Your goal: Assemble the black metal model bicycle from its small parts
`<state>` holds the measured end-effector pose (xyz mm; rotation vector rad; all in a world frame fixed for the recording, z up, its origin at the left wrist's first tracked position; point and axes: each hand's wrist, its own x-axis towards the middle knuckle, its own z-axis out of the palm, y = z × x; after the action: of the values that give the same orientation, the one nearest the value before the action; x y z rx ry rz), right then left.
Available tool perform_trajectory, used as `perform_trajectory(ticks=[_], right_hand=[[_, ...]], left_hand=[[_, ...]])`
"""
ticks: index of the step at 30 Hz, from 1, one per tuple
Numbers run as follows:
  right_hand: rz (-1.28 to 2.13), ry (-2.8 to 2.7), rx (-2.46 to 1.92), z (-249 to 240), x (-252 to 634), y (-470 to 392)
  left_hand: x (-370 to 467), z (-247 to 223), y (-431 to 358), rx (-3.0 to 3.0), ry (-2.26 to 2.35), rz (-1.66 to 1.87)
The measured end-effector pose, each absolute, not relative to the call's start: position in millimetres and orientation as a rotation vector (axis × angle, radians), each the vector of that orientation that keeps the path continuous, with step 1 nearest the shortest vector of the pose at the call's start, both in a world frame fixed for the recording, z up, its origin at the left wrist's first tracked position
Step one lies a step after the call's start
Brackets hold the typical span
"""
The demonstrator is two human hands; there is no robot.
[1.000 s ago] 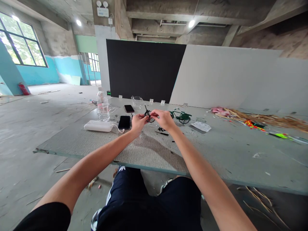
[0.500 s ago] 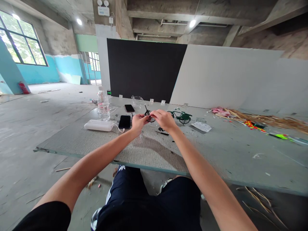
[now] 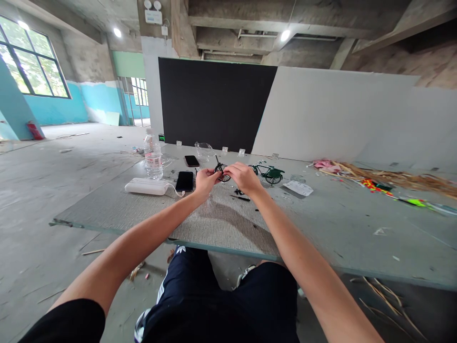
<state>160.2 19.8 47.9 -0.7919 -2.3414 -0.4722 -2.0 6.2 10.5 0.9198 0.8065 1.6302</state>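
Note:
Between my two hands, above the table, is a small dark model bicycle wheel [image 3: 223, 177] with thin spokes and a dark stem rising from it. My left hand [image 3: 207, 182] pinches its left side. The fingers of my right hand [image 3: 243, 176] close on its right side and hide part of it. Just past the right hand, a green model bicycle [image 3: 268, 173] stands on the table. Small black parts [image 3: 240, 192] and a thin black rod [image 3: 241, 198] lie below the hands.
Left on the table [image 3: 143, 214] are a water bottle [image 3: 153, 157], a white power bank [image 3: 147, 186] with a cable, and two phones, one nearer [image 3: 184, 181]. A paper sheet [image 3: 298, 187] lies to the right, with straw-like strips [image 3: 389, 175] farther right. A black panel [image 3: 216, 105] stands behind.
Almost nothing differs. Both hands keep the wheel in the same place, with only a very slight shift of the fingers.

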Motion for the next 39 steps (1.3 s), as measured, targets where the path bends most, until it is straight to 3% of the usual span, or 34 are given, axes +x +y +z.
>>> perform_trajectory(ticks=[10,39], right_hand=[[-0.540,-2.289,-0.857,47.8,160.0,16.6],[-0.324,-2.234,-0.828,44.6,161.4,21.8]], left_hand=[[-1.8,13.3,1.6,0.916,0.777,1.601],[-3.8,10.5,2.8,0.879,0.742,1.557]])
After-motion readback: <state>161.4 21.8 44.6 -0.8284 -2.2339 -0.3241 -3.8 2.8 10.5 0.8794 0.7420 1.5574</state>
